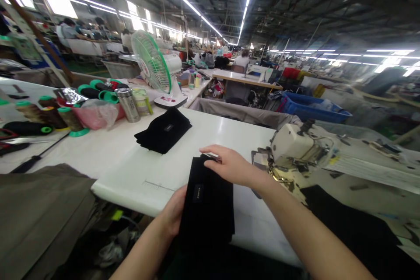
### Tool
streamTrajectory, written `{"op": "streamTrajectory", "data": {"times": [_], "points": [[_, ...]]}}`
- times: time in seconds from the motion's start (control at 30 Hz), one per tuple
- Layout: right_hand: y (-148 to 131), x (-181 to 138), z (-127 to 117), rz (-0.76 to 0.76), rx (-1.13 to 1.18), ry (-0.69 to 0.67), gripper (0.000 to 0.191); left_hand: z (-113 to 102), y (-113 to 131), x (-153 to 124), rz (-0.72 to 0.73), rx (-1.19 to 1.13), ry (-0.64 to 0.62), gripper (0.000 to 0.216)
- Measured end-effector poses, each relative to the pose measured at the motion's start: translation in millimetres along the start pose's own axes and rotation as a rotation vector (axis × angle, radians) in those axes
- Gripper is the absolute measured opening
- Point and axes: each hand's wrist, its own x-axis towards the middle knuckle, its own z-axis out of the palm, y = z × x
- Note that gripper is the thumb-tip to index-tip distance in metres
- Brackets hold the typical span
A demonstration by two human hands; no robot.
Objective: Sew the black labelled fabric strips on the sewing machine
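Observation:
A stack of black fabric pieces with a small woven label on top hangs over the table's near edge. My left hand grips the stack by its left side, its fingers hidden underneath. At the far end of the stack, my right hand has thumb and fingers closed about the top edge. Something small and dark shows between those fingers, too unclear to name. A second stack of black fabric pieces, also labelled, lies farther back on the white table.
To the right stands an industrial sewing machine, with black cloth beside it. A green-and-white fan, a steel flask and thread spools occupy the left and back. Grey-brown cloth lies at near left.

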Motion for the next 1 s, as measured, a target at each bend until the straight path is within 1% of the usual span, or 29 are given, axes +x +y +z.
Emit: {"op": "streamTrajectory", "data": {"times": [0.07,0.13,0.2,0.27,0.33,0.37,0.43,0.47,0.53,0.63,0.7,0.77,0.87,0.97,1.0], "points": [[-3.5,7.9,2.2,-0.034,-0.013,-0.092,0.034,1.4,-1.9,1.5,-0.011,0.024,0.003,0.03],[-5.9,13.2,-0.3,-0.052,-0.04,-0.138,0.03,1.4,-3.2,3.0,-0.001,0.044,0.025,0.029],[-9.9,13.8,-8.5,-0.07,-0.068,-0.146,0.018,-0.2,-3.5,4.2,0.006,0.039,0.053,0.029],[-16.8,10.3,-21.8,-0.089,-0.084,-0.132,0.008,-2.5,-3.2,5.5,0.018,0.011,0.075,0.032],[-25.2,5.8,-37.5,-0.062,-0.026,-0.065,0.008,-3.7,-2.9,7.2,0.07,-0.018,0.123,0.037],[-28.9,3.9,-44.5,-0.01,0.06,0.001,0.008,-3.4,-2.8,8.1,0.116,-0.029,0.156,0.039],[-33.1,1.1,-52.4,0.164,0.317,0.146,0.01,-0.7,-2.6,10.2,0.217,-0.05,0.222,0.045],[-33.0,-0.4,-51.8,0.26,0.444,0.203,0.014,1.5,-2.5,11.4,0.263,-0.065,0.244,0.047],[-28.2,-5.7,-40.2,0.407,0.604,0.246,0.022,5.8,-2.0,14.3,0.351,-0.102,0.254,0.048],[-13.4,-22.3,-3.0,0.538,0.653,0.216,0.034,8.4,-0.9,20.4,0.495,-0.151,0.298,0.047],[-4.2,-36.7,23.5,0.619,0.685,0.181,0.044,6.8,-0.5,24.5,0.546,-0.161,0.334,0.045],[0.0,-49.5,42.7,0.659,0.715,0.178,0.05,4.4,-0.8,26.8,0.559,-0.151,0.353,0.044],[-2.5,-60.1,54.8,0.659,0.753,0.216,0.051,2.4,-2.3,25.6,0.56,-0.123,0.342,0.049],[-4.8,-62.7,56.1,0.662,0.76,0.236,0.052,3.6,-4.0,21.0,0.549,-0.113,0.293,0.065],[-3.5,-62.9,56.2,0.663,0.744,0.229,0.051,4.3,-4.2,19.4,0.555,-0.098,0.287,0.064]]}}
